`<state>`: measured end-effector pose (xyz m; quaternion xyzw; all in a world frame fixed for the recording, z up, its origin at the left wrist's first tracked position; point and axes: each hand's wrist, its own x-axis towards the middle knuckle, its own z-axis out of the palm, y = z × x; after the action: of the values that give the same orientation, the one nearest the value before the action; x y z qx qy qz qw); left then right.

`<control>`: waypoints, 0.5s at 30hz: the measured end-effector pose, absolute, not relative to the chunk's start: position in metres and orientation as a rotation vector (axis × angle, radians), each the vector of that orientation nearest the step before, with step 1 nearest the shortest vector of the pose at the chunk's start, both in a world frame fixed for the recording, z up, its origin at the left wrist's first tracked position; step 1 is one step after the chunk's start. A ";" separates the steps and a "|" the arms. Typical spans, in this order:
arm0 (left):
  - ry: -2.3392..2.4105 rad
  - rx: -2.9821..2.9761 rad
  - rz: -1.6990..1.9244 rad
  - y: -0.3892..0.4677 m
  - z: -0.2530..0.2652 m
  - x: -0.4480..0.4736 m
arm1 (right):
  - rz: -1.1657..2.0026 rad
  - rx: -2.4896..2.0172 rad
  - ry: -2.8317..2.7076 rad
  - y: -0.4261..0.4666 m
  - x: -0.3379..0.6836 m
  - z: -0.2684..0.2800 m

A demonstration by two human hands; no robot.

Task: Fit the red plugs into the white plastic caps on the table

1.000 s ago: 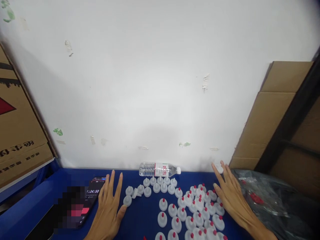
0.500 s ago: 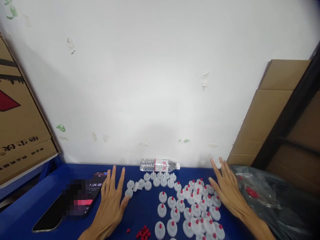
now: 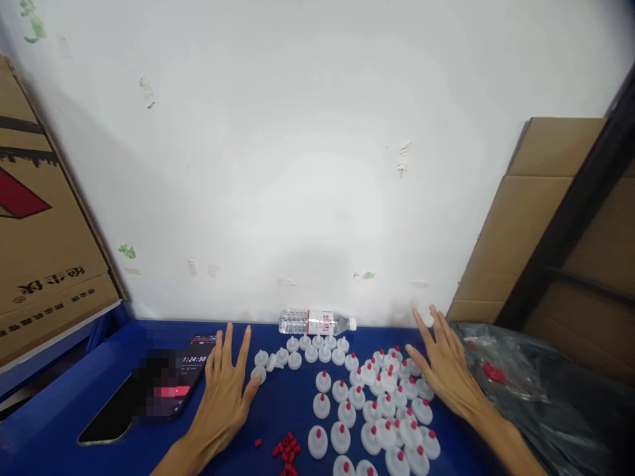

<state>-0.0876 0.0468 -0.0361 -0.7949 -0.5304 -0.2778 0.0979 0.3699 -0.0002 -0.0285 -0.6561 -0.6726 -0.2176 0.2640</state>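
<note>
My left hand (image 3: 225,393) is spread flat with its fingers apart, between a phone and a bent row of plain white plastic nozzle caps (image 3: 294,360). Its thumb is beside or touching the nearest cap; I cannot tell which. On the right, my right hand (image 3: 441,367) is also spread, holding nothing, at the edge of a crowd of white caps with red tips (image 3: 386,403). Another white piece (image 3: 426,320) shows just behind its fingers. Small loose red tips (image 3: 286,451) lie in a pile at the front middle of the blue table (image 3: 278,410).
A clear water bottle (image 3: 317,322) lies on its side against the white wall. Two phones (image 3: 191,370) rest at the left, one partly blurred out. Printed cardboard (image 3: 54,231) stands at left, plain cardboard (image 3: 520,218) at right. A dark plastic bag (image 3: 555,396) holds a clear bag of red pieces.
The view has shifted slightly, so more of the table's front shows. Both hands keep their spread pose, and the caps lie as before.
</note>
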 end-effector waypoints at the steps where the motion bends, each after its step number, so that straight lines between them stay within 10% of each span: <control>1: -1.577 -2.349 -0.819 0.047 -0.037 -0.088 | -0.597 -1.768 -1.818 0.000 0.370 -0.027; 15: -1.455 -2.399 -0.990 0.046 -0.021 -0.093 | -0.574 -1.748 -1.867 -0.003 0.360 -0.023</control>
<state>-0.0932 0.0459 -0.0213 -0.8035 -0.4874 -0.3315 0.0833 0.3600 -0.0025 -0.0229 -0.6445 -0.6882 -0.2115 0.2574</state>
